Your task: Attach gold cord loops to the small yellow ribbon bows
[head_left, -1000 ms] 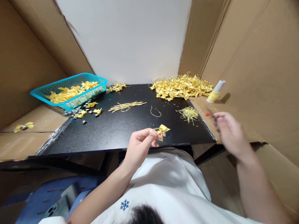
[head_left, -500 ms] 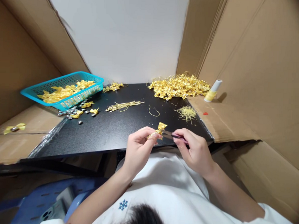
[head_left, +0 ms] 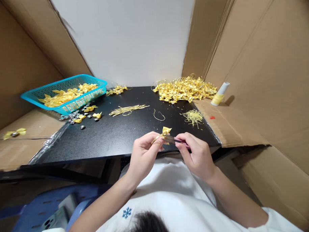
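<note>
Over the table's front edge, my left hand pinches a yellow ribbon bow with a gold cord looped at its left side. My right hand is closed around a small pair of scissors with pink handles. The scissors' blades point left and reach the bow beside my left fingertips. Whether the blades touch the cord is too small to tell. On the table beyond lie a bundle of gold cords, a single loose cord and a heap of short yellow cord clippings.
A turquoise basket of yellow ribbon bows stands at the left, with several silver beads near it. A large pile of finished-looking bows lies at the back right. A white cone wound with yellow ribbon stands on the cardboard.
My right hand has moved left with the scissors, bringing the blades closer in at the bow. The gold cord in my left hand now curves into a loop.
</note>
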`<state>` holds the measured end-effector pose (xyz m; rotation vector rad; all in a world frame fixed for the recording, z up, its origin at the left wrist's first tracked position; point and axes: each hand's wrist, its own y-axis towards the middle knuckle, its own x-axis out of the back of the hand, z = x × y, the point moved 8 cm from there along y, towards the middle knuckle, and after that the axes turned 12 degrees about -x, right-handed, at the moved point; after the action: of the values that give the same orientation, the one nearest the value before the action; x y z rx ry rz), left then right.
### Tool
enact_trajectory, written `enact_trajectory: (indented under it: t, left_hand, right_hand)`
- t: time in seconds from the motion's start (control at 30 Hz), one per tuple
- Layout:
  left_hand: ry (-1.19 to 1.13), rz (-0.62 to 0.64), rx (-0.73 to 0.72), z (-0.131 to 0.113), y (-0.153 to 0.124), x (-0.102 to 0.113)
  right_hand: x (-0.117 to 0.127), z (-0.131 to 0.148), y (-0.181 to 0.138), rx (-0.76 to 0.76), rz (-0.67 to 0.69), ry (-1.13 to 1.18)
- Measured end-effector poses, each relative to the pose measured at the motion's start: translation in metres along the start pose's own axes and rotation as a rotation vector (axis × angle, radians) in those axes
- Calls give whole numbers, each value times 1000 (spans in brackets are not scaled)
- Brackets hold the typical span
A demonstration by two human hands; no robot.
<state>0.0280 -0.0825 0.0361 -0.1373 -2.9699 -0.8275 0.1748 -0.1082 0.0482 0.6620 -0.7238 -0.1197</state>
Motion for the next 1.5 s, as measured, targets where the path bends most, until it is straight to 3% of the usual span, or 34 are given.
enact_trajectory:
  t: [0.53,1.5]
  left_hand:
    - [-11,6,5,0,0,-2]
    - [-4,13,77,10,-2,0]
  right_hand:
    - [-1,3,0,54,-53,-63]
    - [3,-2,4,17,-45,-52]
